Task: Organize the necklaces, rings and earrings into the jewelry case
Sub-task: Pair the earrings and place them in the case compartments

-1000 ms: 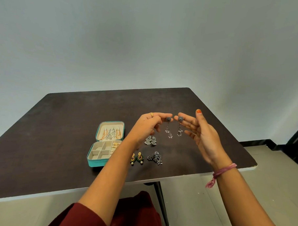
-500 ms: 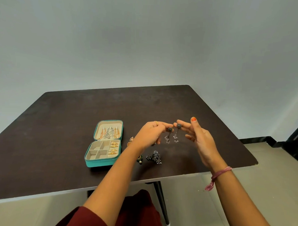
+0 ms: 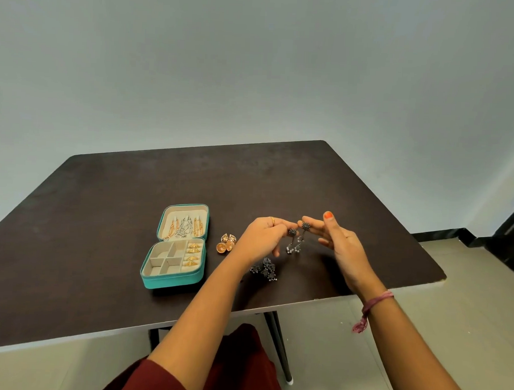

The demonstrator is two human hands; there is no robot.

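left hand (image 3: 262,236) grip pinches one dangling earring (image 3: 291,240); right hand (image 3: 340,242) grip pinches its twin (image 3: 302,235), tops nearly touching. open case (image 3: 172,275) on counter (image 3: 101,217), left of both grips.

The person wears a dark red garment, its sleeve (image 3: 153,379) ending above the left elbow. The left hand (image 3: 262,239) carries a thin gold ring (image 3: 272,221); the right hand (image 3: 340,245) has orange nail polish, with a pink tasselled thread (image 3: 373,303) round its wrist
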